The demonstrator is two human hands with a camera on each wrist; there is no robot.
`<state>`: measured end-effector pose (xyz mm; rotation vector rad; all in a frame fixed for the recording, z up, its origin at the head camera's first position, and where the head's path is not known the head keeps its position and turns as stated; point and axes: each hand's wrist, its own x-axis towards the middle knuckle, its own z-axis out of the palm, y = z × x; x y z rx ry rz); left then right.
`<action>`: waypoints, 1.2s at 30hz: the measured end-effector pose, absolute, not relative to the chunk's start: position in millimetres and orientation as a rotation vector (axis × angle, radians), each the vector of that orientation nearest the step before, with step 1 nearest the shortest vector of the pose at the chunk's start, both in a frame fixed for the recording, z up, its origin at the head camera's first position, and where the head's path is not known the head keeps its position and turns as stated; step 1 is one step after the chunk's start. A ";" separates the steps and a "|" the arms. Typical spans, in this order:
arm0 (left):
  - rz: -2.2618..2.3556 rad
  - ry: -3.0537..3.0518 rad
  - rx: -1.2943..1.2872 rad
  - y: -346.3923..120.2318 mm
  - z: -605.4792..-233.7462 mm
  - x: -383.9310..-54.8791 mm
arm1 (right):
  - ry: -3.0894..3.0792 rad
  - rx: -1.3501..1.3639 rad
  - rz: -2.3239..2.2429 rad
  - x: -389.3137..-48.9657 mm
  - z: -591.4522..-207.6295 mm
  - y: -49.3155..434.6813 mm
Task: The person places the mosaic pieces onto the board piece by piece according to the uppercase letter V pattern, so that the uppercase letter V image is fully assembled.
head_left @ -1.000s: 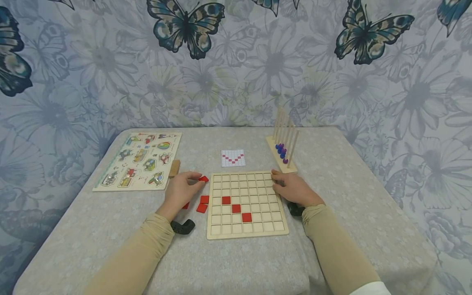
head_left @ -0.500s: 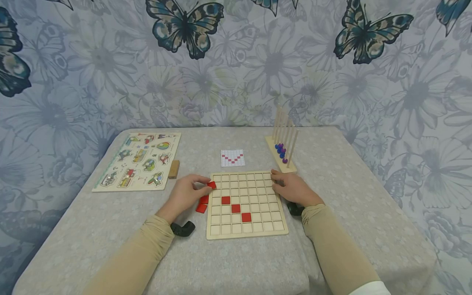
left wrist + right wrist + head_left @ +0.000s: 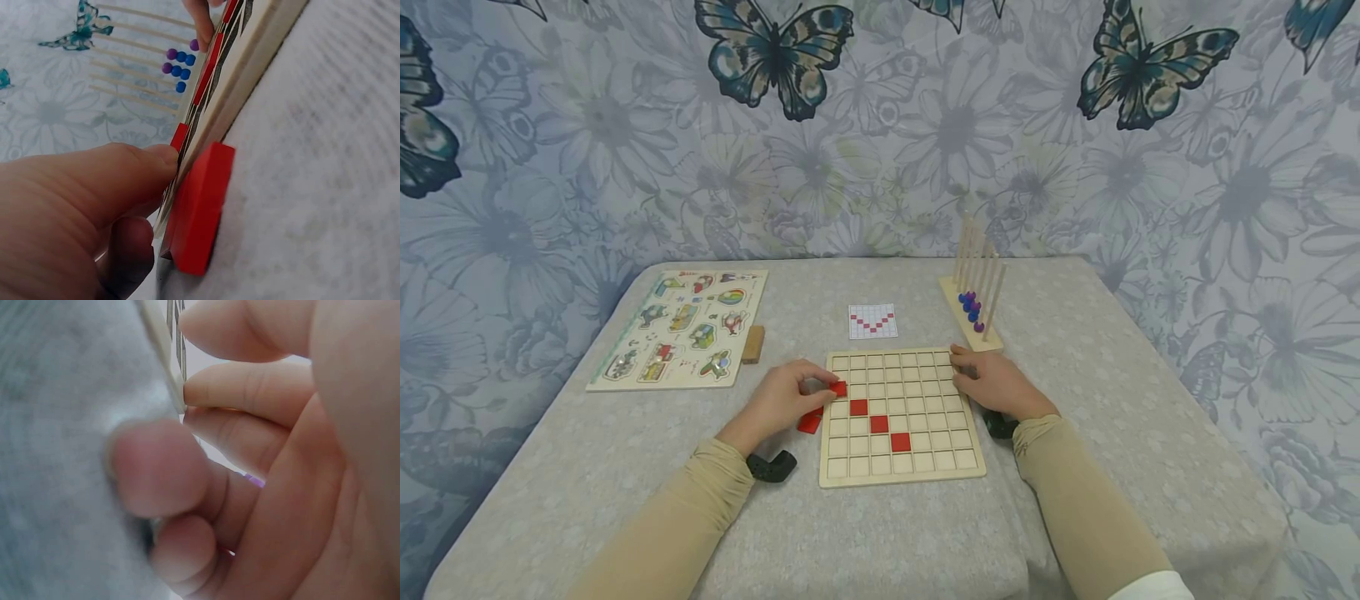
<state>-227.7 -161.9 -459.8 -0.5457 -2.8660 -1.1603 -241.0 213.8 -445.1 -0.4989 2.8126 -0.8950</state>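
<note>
The left hand [image 3: 778, 396] pinches a small square red tile [image 3: 840, 388] between thumb and fingertips at ten o'clock on the pale wooden grid board [image 3: 927, 387], just inside its left edge; whether it is seated I cannot tell; three matching set tiles [image 3: 878, 424] step from it toward six o'clock; loose red tiles [image 3: 808, 423] crowd the outer edge at nine; the right hand [image 3: 1002, 385], fingers loosely bent, touches the edge at two o'clock; grey tablecloth [image 3: 1112, 375] spreads widely toward three, while the wooden peg stand [image 3: 957, 304] limits room at one.
</note>
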 end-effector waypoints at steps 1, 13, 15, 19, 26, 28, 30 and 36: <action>-1.161 -2.866 -0.554 -162.0 -460.2 -227.9 | 2.813 -0.495 -0.893 -241.2 -445.3 213.8; -1.156 -2.846 -0.632 -162.1 -459.7 -226.1 | 2.811 -0.511 -0.895 -244.2 -448.0 213.5; -1.158 -2.849 -0.629 -161.7 -459.3 -225.8 | 2.812 -0.510 -0.894 -244.2 -448.3 213.4; -1.155 -2.852 -0.629 -161.1 -459.0 -226.0 | 2.816 -0.508 -0.890 -244.3 -448.2 213.4; -1.150 -2.841 -0.637 -160.8 -460.7 -226.6 | 2.820 -0.502 -0.879 -243.2 -446.0 214.2; -1.151 -2.840 -0.635 -160.2 -460.2 -226.7 | 2.817 -0.500 -0.884 -243.0 -446.0 214.1; -1.151 -2.839 -0.633 -159.7 -459.8 -226.6 | 2.815 -0.502 -0.886 -242.9 -446.1 214.2; -1.151 -2.838 -0.630 -159.1 -459.2 -226.4 | 2.824 -0.500 -0.874 -242.9 -447.0 214.6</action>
